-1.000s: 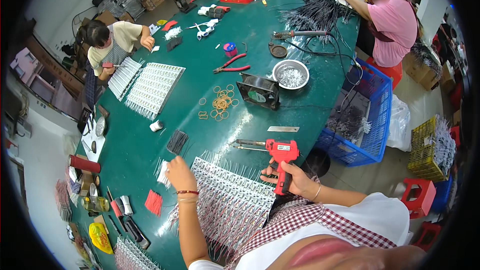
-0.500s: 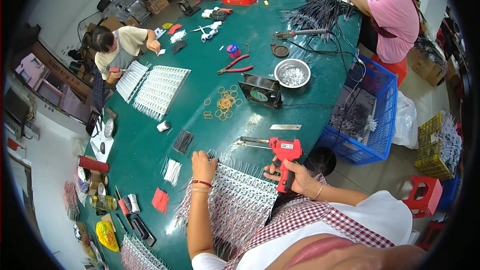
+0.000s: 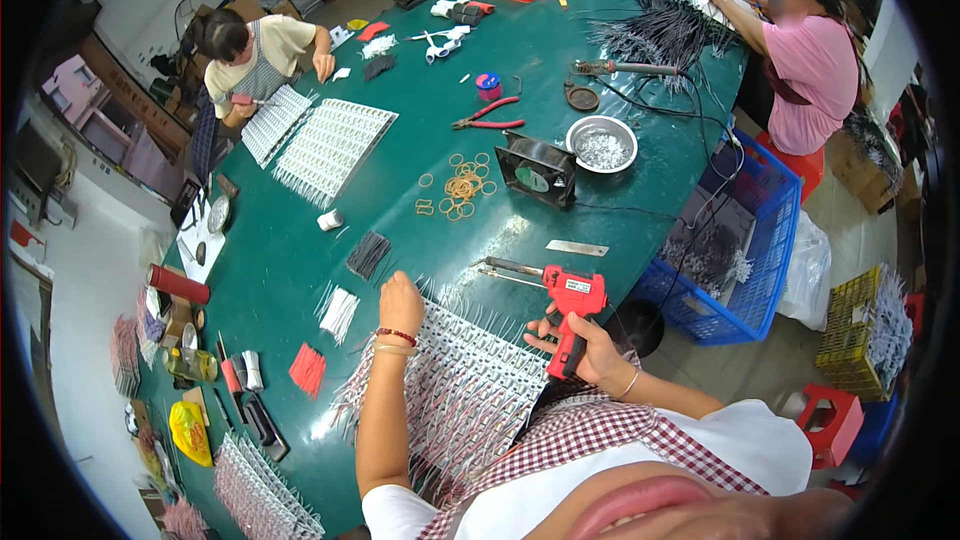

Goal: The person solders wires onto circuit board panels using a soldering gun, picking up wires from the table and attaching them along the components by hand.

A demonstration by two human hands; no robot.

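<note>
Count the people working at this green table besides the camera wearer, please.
2. One person sits at the far left edge beside the white strip racks. Another person in pink sits at the far right, near black wires. Others may be out of view.

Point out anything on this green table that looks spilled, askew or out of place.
Rubber bands lie scattered loose on the green table, beside the small black fan, not gathered in any container. Nothing looks damaged. The right hand grips the red soldering gun.

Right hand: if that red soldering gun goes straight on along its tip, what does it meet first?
The right hand holds the red gun, tip pointing left over the green table. First in line, probably the black wire bundle; depth is unclear, so it may pass above.
</note>
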